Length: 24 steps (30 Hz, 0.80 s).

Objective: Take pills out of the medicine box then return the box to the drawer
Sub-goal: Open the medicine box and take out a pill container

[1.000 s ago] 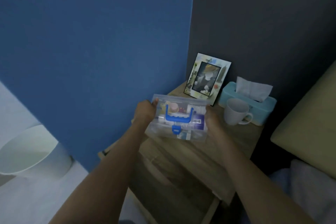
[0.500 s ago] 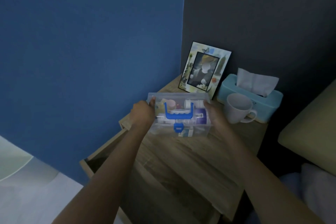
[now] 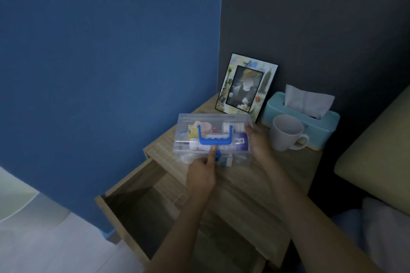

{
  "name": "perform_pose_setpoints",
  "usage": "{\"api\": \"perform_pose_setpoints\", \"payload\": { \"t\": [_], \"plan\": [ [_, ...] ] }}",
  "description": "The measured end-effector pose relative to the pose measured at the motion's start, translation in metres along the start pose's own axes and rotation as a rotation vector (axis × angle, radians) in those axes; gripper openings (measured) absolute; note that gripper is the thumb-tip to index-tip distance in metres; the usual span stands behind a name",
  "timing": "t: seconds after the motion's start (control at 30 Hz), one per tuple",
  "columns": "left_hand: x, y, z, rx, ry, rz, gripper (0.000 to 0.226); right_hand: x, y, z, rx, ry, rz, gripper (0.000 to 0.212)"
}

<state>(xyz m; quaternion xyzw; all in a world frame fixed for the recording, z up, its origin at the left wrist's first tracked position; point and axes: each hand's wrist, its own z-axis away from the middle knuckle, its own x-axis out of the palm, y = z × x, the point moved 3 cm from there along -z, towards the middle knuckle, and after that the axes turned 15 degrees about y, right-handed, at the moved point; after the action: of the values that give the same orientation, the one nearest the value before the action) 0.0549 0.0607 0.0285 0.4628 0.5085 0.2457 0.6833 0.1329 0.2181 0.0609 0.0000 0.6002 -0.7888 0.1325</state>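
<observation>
Head view: you are now resting the box (image 3: pixel 213 139) on the nightstand (image 3: pixel 248 190) top, near its front-left corner, with the frame (image 3: pixel 246 86) just behind it and the mug (image 3: pixel 286 132) and tissue box (image 3: pixel 304 117) off to its right. A second ago you were carrying it in the air with a hand on each end; half a second ago it was coming down toward the wood, both hands at its ends. What is changing now is your left hand (image 3: pixel 203 172): it is leaving the box's left end and coming round to the front, thumb pressing up against the lid edge just beside the blue latch (image 3: pixel 218 155), under the blue handle (image 3: pixel 215 138). The other fingers are curled beneath; whether they are pinching anything you cannot tell from here. Your right hand (image 3: pixel 255 139) is bracing the right end, fingers wrapped against the wall, steadying rather than lifting.

That shift suggests you are moving from carrying to opening. The lid is shut and the packets and bottles are showing through the clear plastic, so no pills are out yet. The drawer (image 3: pixel 142 206) is standing pulled open below and to the left, ready for the return. The latch looks small and stiff; hold the right end firm so the box does not skid.
</observation>
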Motion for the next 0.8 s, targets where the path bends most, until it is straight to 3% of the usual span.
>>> {"api": "perform_pose_setpoints", "payload": {
  "t": [0.23,0.53,0.8],
  "plan": [
    [0.004,0.004,-0.012,-0.132,-0.052,0.224,0.049,0.004,-0.007,-0.010,-0.050,-0.021,0.050,0.041],
    [0.007,0.000,-0.008,-0.190,0.010,0.307,0.060,0.007,-0.005,-0.017,-0.066,-0.010,0.077,0.041],
    [0.003,-0.008,0.011,-0.226,-0.086,0.541,0.018,0.006,-0.002,-0.016,-0.118,0.000,0.014,0.037]
  ]
}}
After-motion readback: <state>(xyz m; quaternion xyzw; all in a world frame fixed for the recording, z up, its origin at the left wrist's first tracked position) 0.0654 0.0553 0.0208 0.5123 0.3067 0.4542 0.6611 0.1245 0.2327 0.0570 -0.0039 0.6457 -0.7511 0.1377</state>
